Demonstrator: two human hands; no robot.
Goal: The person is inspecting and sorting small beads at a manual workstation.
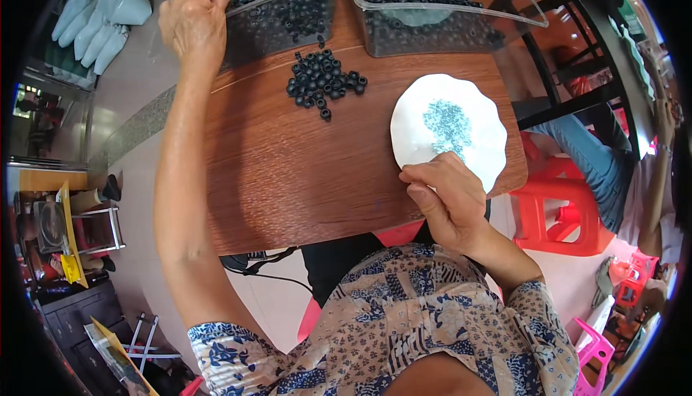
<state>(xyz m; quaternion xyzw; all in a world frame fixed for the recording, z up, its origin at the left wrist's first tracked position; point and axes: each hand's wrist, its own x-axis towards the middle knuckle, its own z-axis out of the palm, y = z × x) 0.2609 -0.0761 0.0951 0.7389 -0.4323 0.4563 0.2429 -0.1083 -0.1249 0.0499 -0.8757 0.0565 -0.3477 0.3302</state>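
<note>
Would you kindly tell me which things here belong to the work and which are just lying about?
Apparently in use: left tub by left hand, right tub, black beads, white plate by right hand, bluish grains, table.
Apparently lying about: white bags, red stool, pink chair.

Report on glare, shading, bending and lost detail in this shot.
In the head view, the white plate looks bright, almost washed out, and the tiny blue-green pieces on it run together; in the head view, the tabletop darkens along its left side; in the head view, the tabletop's near edge bows, and black rings the fisheye image.
</note>
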